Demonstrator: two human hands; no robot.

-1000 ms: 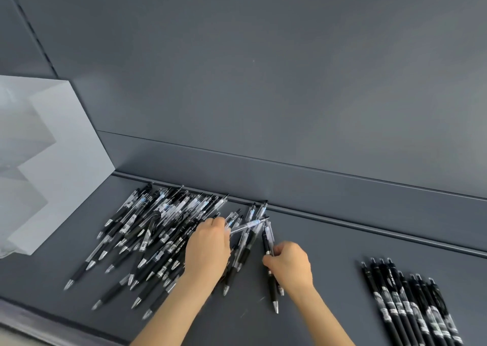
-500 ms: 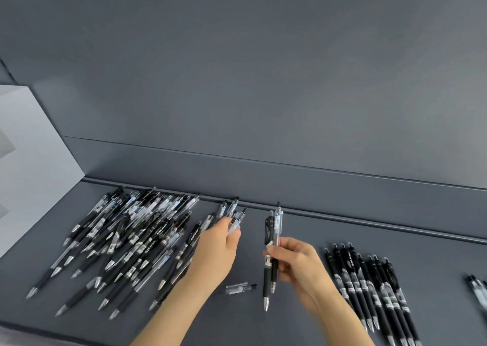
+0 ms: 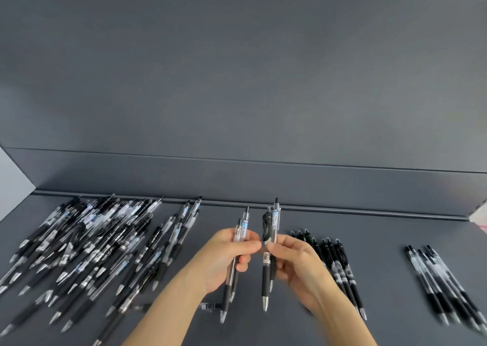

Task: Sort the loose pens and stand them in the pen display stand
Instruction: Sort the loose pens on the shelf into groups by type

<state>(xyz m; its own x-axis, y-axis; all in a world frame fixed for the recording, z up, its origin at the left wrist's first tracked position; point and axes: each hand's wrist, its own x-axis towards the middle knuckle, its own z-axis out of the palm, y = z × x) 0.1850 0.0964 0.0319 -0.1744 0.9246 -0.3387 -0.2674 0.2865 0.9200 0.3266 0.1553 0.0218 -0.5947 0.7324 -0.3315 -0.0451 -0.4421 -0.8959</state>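
Because these pens are light, stiff and smooth-barrelled, a bundle would probably slide apart, so the rubber grip section near the tip looks like the surer hold. The loose pile (image 3: 87,245) sprawls on the bench (image 3: 382,240) at 9 o'clock of the hands. The left hand (image 3: 224,261) pinches two clear pens (image 3: 243,231) upright by their barrels. At its 3 o'clock, nearly touching, the right hand (image 3: 297,264) pinches a mixed pair (image 3: 268,227), one black and one clear. Further toward 3 o'clock lie the black row (image 3: 340,264), then the clear row (image 3: 442,280). Half a second earlier the left hand was down at the pile's edge, while the right hand already held its pair.
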